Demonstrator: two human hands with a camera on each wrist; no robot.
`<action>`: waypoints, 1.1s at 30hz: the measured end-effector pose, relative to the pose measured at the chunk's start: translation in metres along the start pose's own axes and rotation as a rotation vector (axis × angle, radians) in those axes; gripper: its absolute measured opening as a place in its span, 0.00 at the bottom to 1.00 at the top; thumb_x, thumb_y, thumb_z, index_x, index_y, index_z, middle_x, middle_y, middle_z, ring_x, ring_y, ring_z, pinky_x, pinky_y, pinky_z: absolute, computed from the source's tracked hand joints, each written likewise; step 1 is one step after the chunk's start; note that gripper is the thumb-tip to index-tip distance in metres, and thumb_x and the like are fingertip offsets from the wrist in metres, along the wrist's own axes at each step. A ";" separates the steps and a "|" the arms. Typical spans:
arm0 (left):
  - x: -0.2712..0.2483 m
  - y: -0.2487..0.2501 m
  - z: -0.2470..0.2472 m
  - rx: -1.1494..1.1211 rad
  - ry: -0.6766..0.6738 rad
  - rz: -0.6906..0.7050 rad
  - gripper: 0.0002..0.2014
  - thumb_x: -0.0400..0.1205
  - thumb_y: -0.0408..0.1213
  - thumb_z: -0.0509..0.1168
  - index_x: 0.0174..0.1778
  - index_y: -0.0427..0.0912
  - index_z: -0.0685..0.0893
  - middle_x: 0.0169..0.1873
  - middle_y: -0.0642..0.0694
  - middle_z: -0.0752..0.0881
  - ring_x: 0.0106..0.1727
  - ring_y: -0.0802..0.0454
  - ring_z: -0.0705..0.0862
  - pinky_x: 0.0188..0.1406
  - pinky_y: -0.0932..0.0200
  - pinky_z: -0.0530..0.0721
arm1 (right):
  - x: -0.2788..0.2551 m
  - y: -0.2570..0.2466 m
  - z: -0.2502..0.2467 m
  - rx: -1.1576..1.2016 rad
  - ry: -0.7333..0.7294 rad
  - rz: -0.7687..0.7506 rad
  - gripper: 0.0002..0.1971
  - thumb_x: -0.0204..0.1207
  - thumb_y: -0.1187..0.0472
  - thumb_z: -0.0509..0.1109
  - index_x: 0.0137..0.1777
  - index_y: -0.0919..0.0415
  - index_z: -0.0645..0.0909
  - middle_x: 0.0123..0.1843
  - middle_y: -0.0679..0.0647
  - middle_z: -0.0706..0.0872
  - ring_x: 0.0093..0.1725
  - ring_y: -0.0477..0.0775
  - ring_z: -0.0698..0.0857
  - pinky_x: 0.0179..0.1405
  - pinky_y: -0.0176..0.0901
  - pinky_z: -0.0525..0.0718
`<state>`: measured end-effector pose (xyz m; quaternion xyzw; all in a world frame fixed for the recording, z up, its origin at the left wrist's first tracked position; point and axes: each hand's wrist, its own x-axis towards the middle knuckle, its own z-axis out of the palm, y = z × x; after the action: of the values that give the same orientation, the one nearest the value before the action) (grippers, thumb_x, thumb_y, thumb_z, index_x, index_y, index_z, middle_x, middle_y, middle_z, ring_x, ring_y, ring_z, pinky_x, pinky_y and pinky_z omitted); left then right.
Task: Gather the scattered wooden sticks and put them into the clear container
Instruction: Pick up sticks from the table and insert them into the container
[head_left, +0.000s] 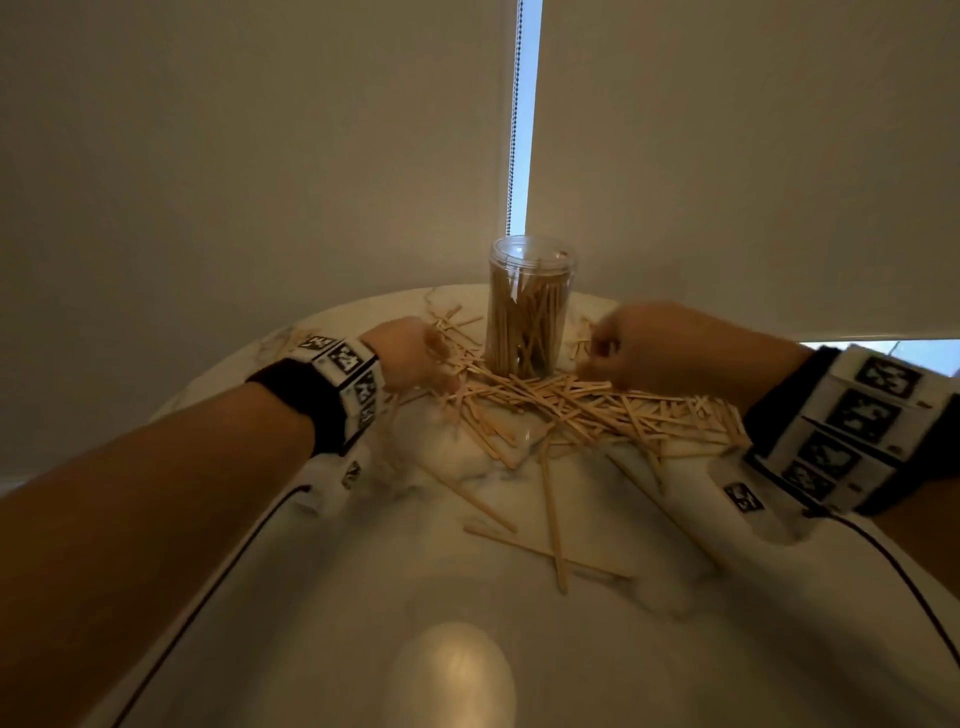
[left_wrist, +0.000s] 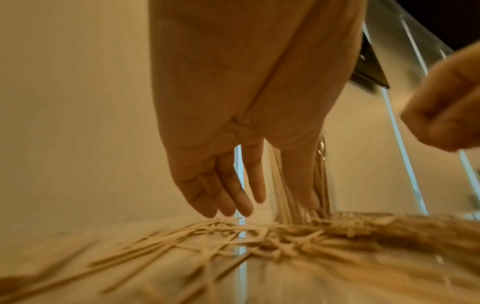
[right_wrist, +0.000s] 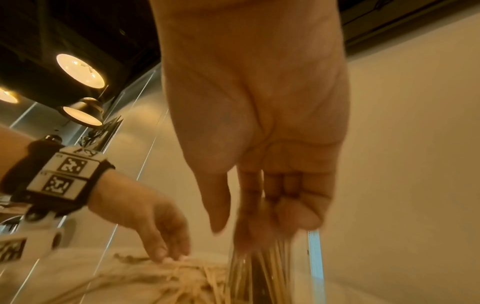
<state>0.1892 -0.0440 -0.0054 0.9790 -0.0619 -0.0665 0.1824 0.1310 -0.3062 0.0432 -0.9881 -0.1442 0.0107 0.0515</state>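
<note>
Clear container (head_left: 531, 306): upright at the table's (head_left: 363, 597) far side, part-filled with standing sticks. Wooden sticks (head_left: 566, 402): loose heap just near of the container, a few strays nearer still. Left hand (head_left: 413, 356): fingers straight and relaxed, tips on the heap's left edge. Right hand (head_left: 652, 345): over the heap's right part, fingers curled; whether it holds sticks cannot be told.

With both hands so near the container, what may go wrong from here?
1. The clear container stands upright amid the scattered sticks, between the left hand and right hand. A sideways sweep might tip it and spill the sticks inside.
2. A few loose sticks lie apart, nearer the person, and could be missed.
3. The table looks glossy, so pushed sticks may slide off its edge.
</note>
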 end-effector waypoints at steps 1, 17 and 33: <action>-0.011 -0.012 -0.002 0.066 -0.024 -0.029 0.23 0.74 0.52 0.78 0.61 0.45 0.88 0.57 0.46 0.89 0.56 0.48 0.85 0.56 0.59 0.79 | -0.011 0.008 0.010 -0.053 -0.126 0.064 0.17 0.81 0.43 0.69 0.41 0.57 0.86 0.36 0.52 0.89 0.36 0.49 0.85 0.40 0.43 0.83; -0.086 -0.031 0.032 0.209 -0.074 0.035 0.24 0.81 0.36 0.71 0.74 0.54 0.78 0.61 0.45 0.85 0.60 0.45 0.83 0.58 0.53 0.82 | -0.076 -0.031 0.046 -0.013 -0.256 0.118 0.14 0.83 0.50 0.64 0.54 0.61 0.82 0.46 0.55 0.88 0.45 0.55 0.88 0.43 0.48 0.86; -0.096 -0.021 0.038 0.334 -0.034 0.348 0.06 0.86 0.31 0.61 0.50 0.48 0.76 0.50 0.50 0.81 0.49 0.49 0.78 0.45 0.57 0.76 | -0.091 -0.058 0.066 -0.099 -0.361 -0.056 0.17 0.78 0.57 0.70 0.29 0.58 0.71 0.29 0.50 0.74 0.30 0.49 0.74 0.29 0.38 0.74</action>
<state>0.0910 -0.0240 -0.0381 0.9690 -0.2427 -0.0395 0.0254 0.0253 -0.2707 -0.0159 -0.9671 -0.1790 0.1791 -0.0235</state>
